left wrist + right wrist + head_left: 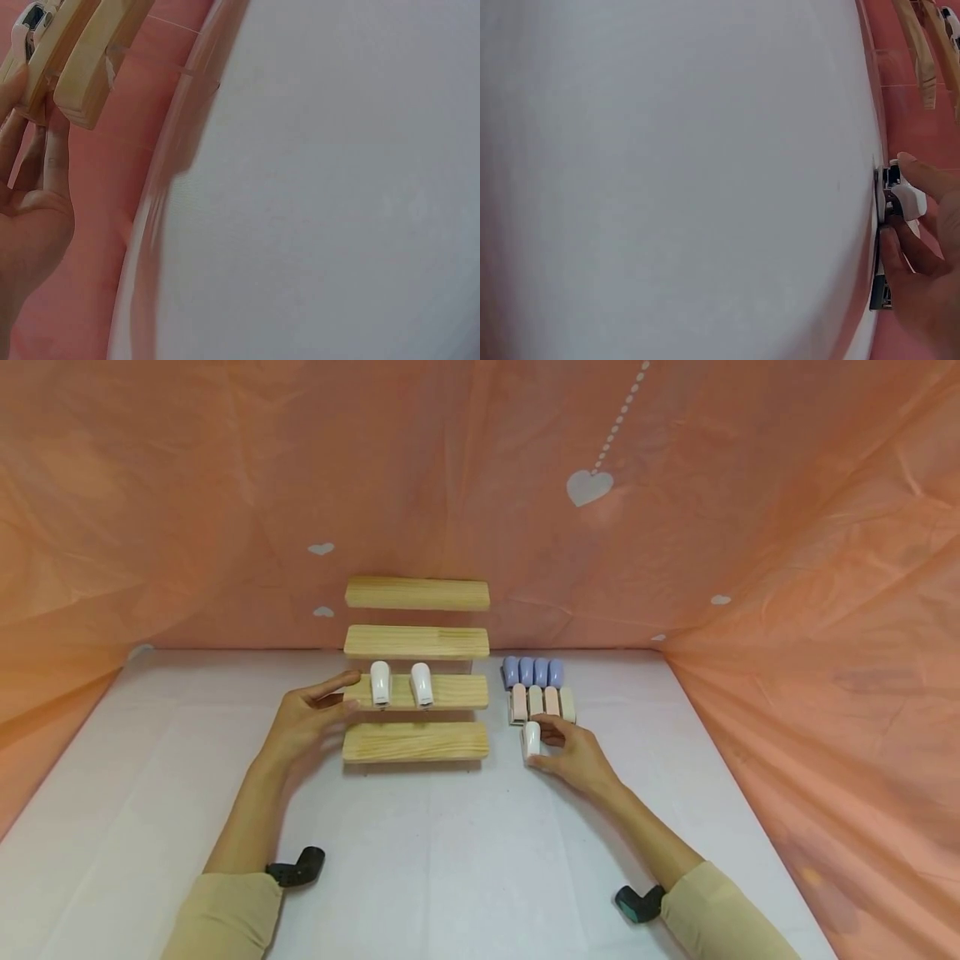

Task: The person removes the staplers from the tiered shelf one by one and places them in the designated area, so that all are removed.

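Note:
A tiered rack of pale wooden planks stands at the back middle. My left hand (302, 720) grips the left end of its second plank from the bottom (457, 692); the left wrist view shows the fingers around that end. Two small white staplers (381, 683) sit apart on this plank, at its left and middle. To the right of the rack, my right hand (576, 755) pinches another small white stapler (532, 740) between thumb and fingers, at the table surface. Its metal and black parts show in the right wrist view, where fingers partly cover it.
Behind the right hand, several pink and cream staplers (551, 702) form a row, with a row of several purple ones (533, 672) behind them. An orange cloth (465, 468) hangs behind and at both sides of the white table (450, 860).

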Available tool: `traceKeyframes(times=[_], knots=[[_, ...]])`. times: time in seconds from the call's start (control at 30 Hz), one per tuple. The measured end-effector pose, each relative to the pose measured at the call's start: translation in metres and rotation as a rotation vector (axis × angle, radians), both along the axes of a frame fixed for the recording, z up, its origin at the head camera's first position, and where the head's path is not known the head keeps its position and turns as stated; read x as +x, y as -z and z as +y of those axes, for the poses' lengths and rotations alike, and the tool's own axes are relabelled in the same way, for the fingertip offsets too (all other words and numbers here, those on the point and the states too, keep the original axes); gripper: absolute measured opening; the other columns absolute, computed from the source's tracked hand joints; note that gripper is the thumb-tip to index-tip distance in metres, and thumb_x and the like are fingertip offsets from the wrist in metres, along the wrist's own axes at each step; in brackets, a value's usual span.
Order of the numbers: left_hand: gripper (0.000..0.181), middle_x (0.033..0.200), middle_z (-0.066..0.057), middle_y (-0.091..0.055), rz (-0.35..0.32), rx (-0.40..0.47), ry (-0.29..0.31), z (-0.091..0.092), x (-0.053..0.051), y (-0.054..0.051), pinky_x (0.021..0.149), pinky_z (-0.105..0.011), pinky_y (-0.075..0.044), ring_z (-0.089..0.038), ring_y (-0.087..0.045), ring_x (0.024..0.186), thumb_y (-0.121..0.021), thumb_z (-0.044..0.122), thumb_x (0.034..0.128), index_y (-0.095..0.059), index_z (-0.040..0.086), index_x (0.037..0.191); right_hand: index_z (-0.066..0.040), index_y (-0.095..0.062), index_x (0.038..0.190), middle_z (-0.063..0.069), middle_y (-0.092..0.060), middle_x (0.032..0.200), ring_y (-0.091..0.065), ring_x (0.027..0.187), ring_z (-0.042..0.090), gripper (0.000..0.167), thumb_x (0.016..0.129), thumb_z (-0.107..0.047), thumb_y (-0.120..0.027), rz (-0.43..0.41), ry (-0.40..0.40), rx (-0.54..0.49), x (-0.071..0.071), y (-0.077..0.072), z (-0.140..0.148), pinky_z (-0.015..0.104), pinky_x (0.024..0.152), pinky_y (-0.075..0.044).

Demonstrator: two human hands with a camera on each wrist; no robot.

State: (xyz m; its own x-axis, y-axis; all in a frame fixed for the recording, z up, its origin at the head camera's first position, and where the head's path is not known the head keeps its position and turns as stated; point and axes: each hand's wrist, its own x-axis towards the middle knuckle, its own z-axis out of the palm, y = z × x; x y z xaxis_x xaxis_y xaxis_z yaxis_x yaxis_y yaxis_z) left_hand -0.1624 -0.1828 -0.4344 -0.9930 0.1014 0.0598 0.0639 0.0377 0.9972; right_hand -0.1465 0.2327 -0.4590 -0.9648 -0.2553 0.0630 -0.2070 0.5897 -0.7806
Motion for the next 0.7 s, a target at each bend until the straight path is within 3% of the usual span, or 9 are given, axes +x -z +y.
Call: traceKeyframes(times=[0.2,0.3,0.5,0.7], knots=[[0.049,0.13,0.003,-0.062,-0.003,-0.009,-0.006,0.001,0.001,0.001,0.079,-0.021,-0.057,-0.005,-0.065,0.095,-0.076,0.013,0.0889,-0.062,0.004,0.135,0.002,-0.063,0.127,0.013,-0.07,0.11,-0.068,0.099,0.026,0.058,0.076,-0.009,-0.087,0.076,0.014,0.018,-0.005,-0.011,0.003,0.035,0.089,-0.057],[0.049,0.13,0.002,-0.063,0.0,-0.006,-0.006,0.0,0.001,0.0,0.078,-0.021,-0.057,-0.005,-0.066,0.094,-0.076,0.012,0.089,-0.061,0.003,0.134,0.003,-0.064,0.125,0.014,-0.071,0.108,-0.069,0.096,0.028,0.054,0.076,-0.008,-0.086,0.117,0.004,-0.028,-0.01,-0.018,0.001,0.038,0.087,-0.057],[0.048,0.136,0.001,-0.059,0.007,-0.001,0.003,-0.001,0.001,0.0,0.08,-0.022,-0.057,-0.005,-0.065,0.096,-0.076,0.011,0.0891,-0.061,0.002,0.135,0.003,-0.065,0.125,0.019,-0.07,0.114,-0.068,0.101,0.034,0.052,0.077,-0.005,-0.086,0.189,-0.06,-0.142,-0.02,-0.028,-0.011,0.043,0.091,-0.056],[0.048,0.135,0.003,-0.06,0.006,-0.036,-0.002,0.0,0.0,0.001,0.08,-0.02,-0.057,-0.005,-0.064,0.097,-0.076,0.013,0.0898,-0.062,0.004,0.135,0.009,-0.063,0.123,0.026,-0.067,0.116,-0.063,0.106,0.043,0.05,0.077,0.006,-0.082,0.217,-0.154,-0.223,-0.025,-0.039,-0.033,0.054,0.094,-0.052]])
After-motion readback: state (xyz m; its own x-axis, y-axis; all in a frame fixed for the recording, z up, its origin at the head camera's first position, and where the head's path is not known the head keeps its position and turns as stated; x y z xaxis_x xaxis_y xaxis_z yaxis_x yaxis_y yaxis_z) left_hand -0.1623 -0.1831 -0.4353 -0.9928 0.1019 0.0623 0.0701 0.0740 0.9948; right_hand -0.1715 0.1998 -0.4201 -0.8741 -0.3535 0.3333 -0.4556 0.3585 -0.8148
